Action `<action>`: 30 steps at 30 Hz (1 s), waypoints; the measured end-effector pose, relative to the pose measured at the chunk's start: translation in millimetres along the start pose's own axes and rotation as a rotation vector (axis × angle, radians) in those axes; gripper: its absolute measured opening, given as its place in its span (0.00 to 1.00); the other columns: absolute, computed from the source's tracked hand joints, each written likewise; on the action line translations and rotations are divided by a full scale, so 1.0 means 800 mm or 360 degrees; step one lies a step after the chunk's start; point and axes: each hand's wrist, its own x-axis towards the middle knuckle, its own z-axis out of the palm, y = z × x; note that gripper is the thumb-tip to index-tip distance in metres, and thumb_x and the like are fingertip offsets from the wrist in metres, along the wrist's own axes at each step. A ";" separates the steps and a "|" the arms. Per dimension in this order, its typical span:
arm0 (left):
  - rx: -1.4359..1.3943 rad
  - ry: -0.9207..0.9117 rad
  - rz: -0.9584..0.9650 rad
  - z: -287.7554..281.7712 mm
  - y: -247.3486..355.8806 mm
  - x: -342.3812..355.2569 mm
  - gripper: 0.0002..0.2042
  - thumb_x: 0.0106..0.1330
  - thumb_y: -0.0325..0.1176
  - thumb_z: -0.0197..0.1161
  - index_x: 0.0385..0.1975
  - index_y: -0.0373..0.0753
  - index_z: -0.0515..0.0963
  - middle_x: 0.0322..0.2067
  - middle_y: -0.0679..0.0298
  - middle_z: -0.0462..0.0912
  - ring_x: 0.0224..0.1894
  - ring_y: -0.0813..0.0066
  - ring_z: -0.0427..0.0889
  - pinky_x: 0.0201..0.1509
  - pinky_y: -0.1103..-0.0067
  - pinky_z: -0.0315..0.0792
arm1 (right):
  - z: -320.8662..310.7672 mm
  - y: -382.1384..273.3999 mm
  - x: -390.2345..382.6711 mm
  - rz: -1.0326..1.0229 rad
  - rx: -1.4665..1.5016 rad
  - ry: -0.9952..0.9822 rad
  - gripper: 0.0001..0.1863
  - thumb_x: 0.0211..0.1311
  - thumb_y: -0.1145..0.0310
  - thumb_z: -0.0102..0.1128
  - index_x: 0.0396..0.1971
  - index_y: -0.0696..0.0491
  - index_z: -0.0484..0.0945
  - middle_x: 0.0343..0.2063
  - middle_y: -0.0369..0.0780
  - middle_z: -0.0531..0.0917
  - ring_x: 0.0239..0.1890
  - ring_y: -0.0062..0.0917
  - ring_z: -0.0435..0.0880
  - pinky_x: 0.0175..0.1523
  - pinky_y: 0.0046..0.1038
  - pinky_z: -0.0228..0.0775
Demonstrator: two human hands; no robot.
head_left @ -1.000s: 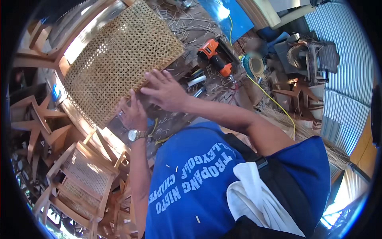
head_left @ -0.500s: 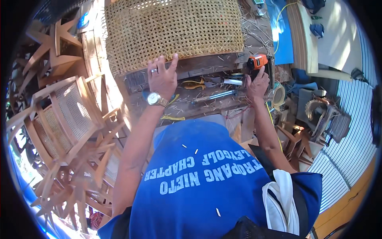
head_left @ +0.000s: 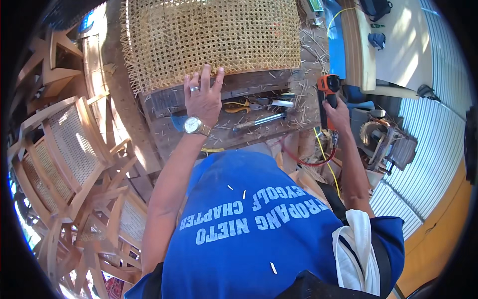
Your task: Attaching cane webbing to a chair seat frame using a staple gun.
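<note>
A woven cane sheet [head_left: 214, 35] with frayed edges lies on the worn workbench [head_left: 311, 55] over a wooden board. My left hand [head_left: 203, 97], with a ring and a wristwatch, rests at the sheet's near edge, fingers slightly spread. My right hand [head_left: 336, 109] grips an orange and black pneumatic gun [head_left: 328, 84], probably a stapler, raised just right of the sheet, a red hose hanging from its lower end. Between my hands lie yellow-handled pliers [head_left: 235, 106], a white cylinder [head_left: 283, 102] and a long metal tool [head_left: 259, 121], among scattered cane scraps.
Wooden chairs with cane panels [head_left: 79, 149] crowd the left. A blue board [head_left: 336, 55], timber boards [head_left: 361, 45] and a pale panel [head_left: 403, 40] are at the upper right. A yellow cord [head_left: 332, 170] hangs beside my right arm, near corrugated sheeting [head_left: 423, 164].
My right hand has gone from the cane to the gun and lifted it, shifting it right. My left hand stayed at the sheet's edge. The view has turned, bringing the sheet upper middle.
</note>
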 end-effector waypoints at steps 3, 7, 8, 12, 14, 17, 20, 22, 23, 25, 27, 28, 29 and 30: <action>0.0010 -0.0008 -0.0029 -0.003 -0.003 -0.004 0.24 0.64 0.30 0.63 0.62 0.57 0.78 0.60 0.64 0.75 0.59 0.58 0.72 0.71 0.56 0.64 | -0.068 -0.081 -0.042 0.0242 0.0910 -0.0633 0.10 0.62 0.65 0.66 0.36 0.54 0.78 0.25 0.35 0.83 0.26 0.19 0.82 0.36 0.25 0.74; -0.0031 -0.0036 0.0009 0.000 -0.003 0.001 0.23 0.64 0.30 0.61 0.60 0.55 0.80 0.58 0.63 0.78 0.58 0.58 0.72 0.71 0.57 0.64 | -0.101 -0.179 -0.068 0.0169 0.1211 -0.1065 0.08 0.61 0.70 0.66 0.35 0.58 0.79 0.25 0.36 0.82 0.27 0.21 0.83 0.37 0.26 0.77; -0.0040 -0.0036 0.0007 -0.003 -0.004 0.003 0.23 0.64 0.30 0.61 0.60 0.55 0.80 0.58 0.63 0.78 0.58 0.58 0.72 0.71 0.57 0.64 | -0.103 -0.209 -0.072 0.0174 0.1203 -0.1061 0.08 0.61 0.70 0.66 0.35 0.58 0.79 0.25 0.36 0.82 0.27 0.21 0.83 0.37 0.26 0.77; -0.0127 -0.0063 0.0092 -0.004 -0.012 0.007 0.21 0.65 0.31 0.60 0.59 0.50 0.80 0.57 0.62 0.77 0.57 0.61 0.72 0.67 0.63 0.68 | -0.086 -0.285 -0.064 0.0143 0.1214 -0.1253 0.12 0.64 0.66 0.66 0.41 0.57 0.78 0.23 0.35 0.82 0.26 0.21 0.84 0.38 0.28 0.78; -0.0184 -0.0063 0.0117 -0.001 -0.017 0.009 0.20 0.65 0.32 0.60 0.58 0.48 0.80 0.56 0.62 0.77 0.57 0.61 0.72 0.66 0.65 0.69 | -0.078 -0.303 -0.055 0.0134 0.1159 -0.1280 0.15 0.66 0.64 0.66 0.46 0.57 0.78 0.22 0.34 0.81 0.26 0.21 0.84 0.39 0.29 0.80; -0.0258 0.0005 0.0139 0.001 -0.025 0.013 0.19 0.65 0.33 0.60 0.57 0.47 0.81 0.54 0.66 0.77 0.55 0.65 0.73 0.62 0.69 0.71 | -0.075 -0.319 -0.046 0.0198 0.1179 -0.1368 0.17 0.69 0.61 0.64 0.51 0.56 0.77 0.21 0.34 0.80 0.24 0.21 0.84 0.38 0.28 0.80; -0.0298 -0.0011 0.0205 -0.001 -0.029 0.018 0.19 0.64 0.33 0.60 0.56 0.47 0.80 0.53 0.68 0.76 0.53 0.68 0.74 0.59 0.70 0.71 | -0.073 -0.333 -0.047 0.0205 0.1156 -0.1394 0.17 0.69 0.62 0.64 0.51 0.56 0.77 0.21 0.33 0.80 0.24 0.21 0.84 0.38 0.28 0.80; -0.0308 -0.0019 0.0251 -0.003 -0.033 0.021 0.20 0.64 0.34 0.60 0.57 0.46 0.79 0.49 0.69 0.76 0.51 0.70 0.74 0.57 0.71 0.71 | -0.072 -0.340 -0.046 0.0193 0.1135 -0.1387 0.17 0.69 0.61 0.64 0.51 0.56 0.77 0.21 0.33 0.80 0.24 0.21 0.84 0.38 0.28 0.80; -0.0320 -0.0018 0.0250 -0.003 -0.034 0.023 0.20 0.64 0.34 0.60 0.57 0.46 0.79 0.49 0.69 0.76 0.51 0.70 0.74 0.57 0.71 0.71 | -0.071 -0.343 -0.046 0.0170 0.1124 -0.1384 0.17 0.69 0.61 0.65 0.51 0.56 0.77 0.21 0.33 0.80 0.24 0.21 0.84 0.37 0.28 0.80; -0.0333 -0.0098 0.0293 -0.003 -0.037 0.025 0.21 0.64 0.34 0.60 0.58 0.44 0.77 0.47 0.68 0.76 0.50 0.69 0.75 0.56 0.72 0.70 | -0.070 -0.350 -0.046 0.0195 0.1113 -0.1365 0.17 0.70 0.60 0.65 0.50 0.56 0.77 0.21 0.33 0.80 0.24 0.20 0.84 0.37 0.27 0.80; -0.0358 -0.0117 0.0291 0.001 -0.038 0.023 0.21 0.64 0.34 0.60 0.58 0.44 0.77 0.46 0.68 0.75 0.49 0.69 0.75 0.55 0.72 0.70 | -0.069 -0.358 -0.046 0.0216 0.1101 -0.1347 0.17 0.70 0.60 0.66 0.49 0.56 0.78 0.21 0.33 0.80 0.24 0.20 0.84 0.36 0.27 0.79; -0.0376 -0.0138 0.0295 0.001 -0.039 0.022 0.20 0.64 0.34 0.61 0.57 0.43 0.77 0.46 0.67 0.75 0.49 0.69 0.74 0.54 0.71 0.70 | -0.069 -0.361 -0.046 0.0232 0.1078 -0.1353 0.17 0.70 0.60 0.66 0.49 0.56 0.78 0.21 0.33 0.80 0.23 0.20 0.84 0.35 0.26 0.79; -0.0384 -0.0135 0.0293 0.002 -0.040 0.022 0.20 0.64 0.34 0.61 0.57 0.43 0.77 0.46 0.67 0.75 0.49 0.69 0.74 0.54 0.71 0.70 | -0.069 -0.364 -0.047 0.0247 0.1054 -0.1360 0.17 0.70 0.59 0.66 0.48 0.56 0.78 0.21 0.33 0.80 0.23 0.20 0.84 0.35 0.26 0.79; -0.0419 -0.0098 0.0304 0.003 -0.041 0.022 0.20 0.63 0.34 0.61 0.57 0.43 0.77 0.45 0.67 0.75 0.49 0.68 0.74 0.54 0.71 0.70 | -0.068 -0.369 -0.049 0.0250 0.1047 -0.1356 0.17 0.70 0.59 0.66 0.48 0.56 0.78 0.21 0.33 0.80 0.23 0.20 0.84 0.35 0.26 0.79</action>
